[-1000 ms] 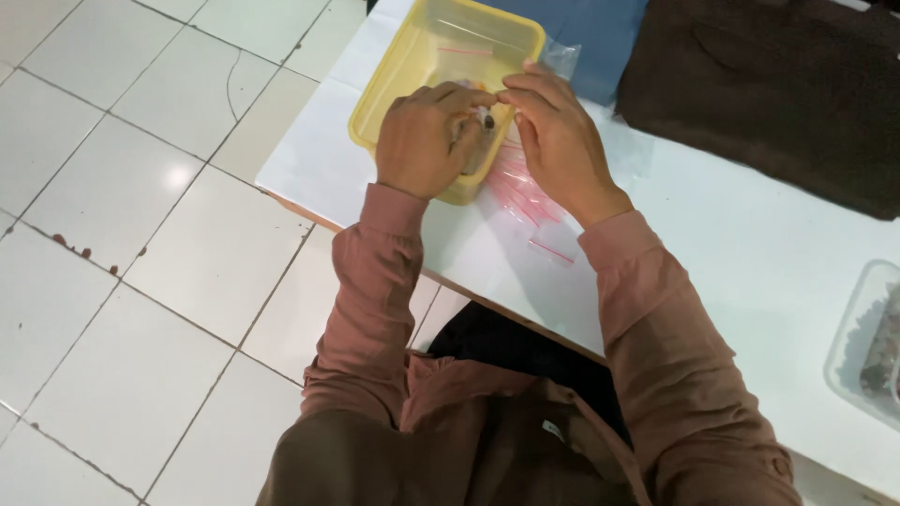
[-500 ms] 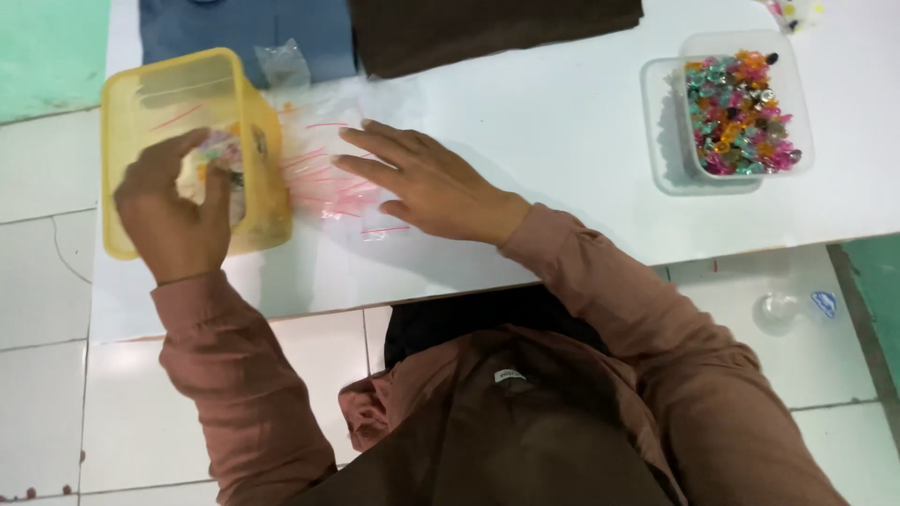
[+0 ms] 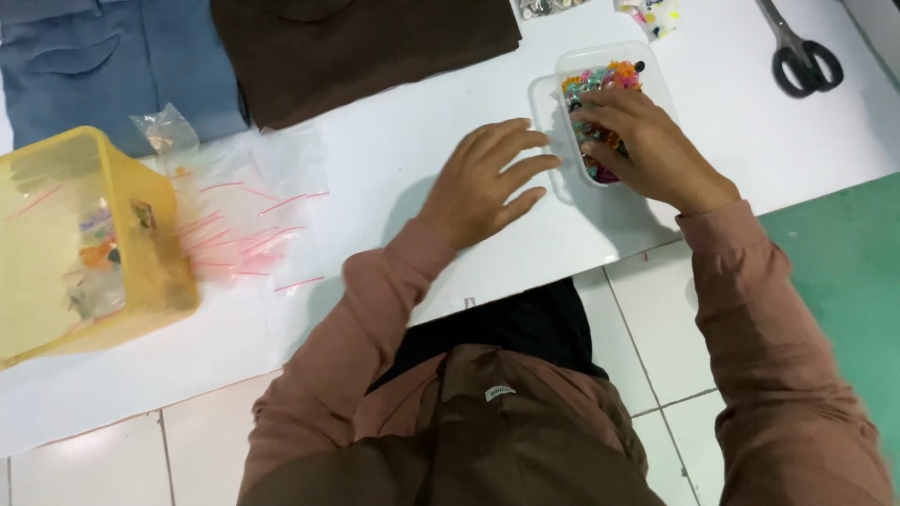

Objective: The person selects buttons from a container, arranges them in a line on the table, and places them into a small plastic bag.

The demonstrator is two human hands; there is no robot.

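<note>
My right hand point(image 3: 645, 148) reaches into a clear plastic container point(image 3: 572, 70) of small colourful pieces point(image 3: 600, 80), fingers curled down among them; whether it grips any I cannot tell. Just left of that container, my left hand point(image 3: 487, 180) lies flat on the white table point(image 3: 394, 159), fingers spread and holding nothing. At the far left stands a yellow plastic tub point(image 3: 141, 244) with a few filled little bags inside. Between tub and left hand lies a spread of clear small bags with red seal strips point(image 3: 248, 220).
Brown cloth point(image 3: 366, 47) and blue cloth point(image 3: 112, 56) lie along the table's far side. Black-handled scissors point(image 3: 797, 52) rest at the top right. A tiled floor point(image 3: 656, 337) and a green mat point(image 3: 844, 272) lie below the table's near edge.
Both hands moved right. The left hand left the yellow tub and now lies flat on the table; the right hand left the clear bags and went into the container of colourful pieces.
</note>
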